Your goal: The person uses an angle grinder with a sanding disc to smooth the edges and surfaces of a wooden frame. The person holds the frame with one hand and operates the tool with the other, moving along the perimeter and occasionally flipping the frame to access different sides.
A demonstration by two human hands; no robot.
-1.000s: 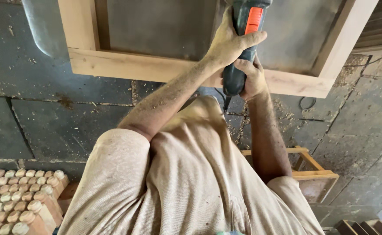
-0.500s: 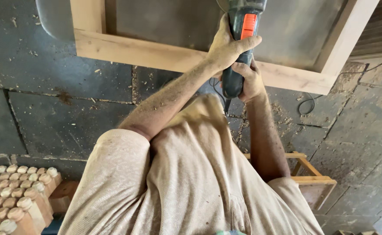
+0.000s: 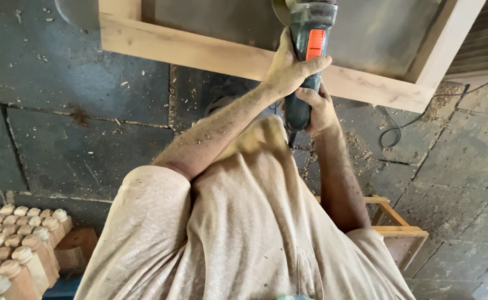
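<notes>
Shifted up-frame since earlier: wooden frame [image 3: 210, 53], its near rail under work, unfinished; angle grinder [image 3: 305, 61] gripped by left hand [image 3: 285, 64] and right hand [image 3: 319, 108]

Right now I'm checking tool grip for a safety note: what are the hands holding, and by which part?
Both hold a green power tool: left hand around its body, right hand on the rear handle.

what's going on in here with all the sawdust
A person grips a dark green handheld power tool with an orange switch in both hands, left hand on the body, right hand at the rear end. It is held at a pale wooden frame above a dark stone-tiled floor scattered with shavings.
</notes>
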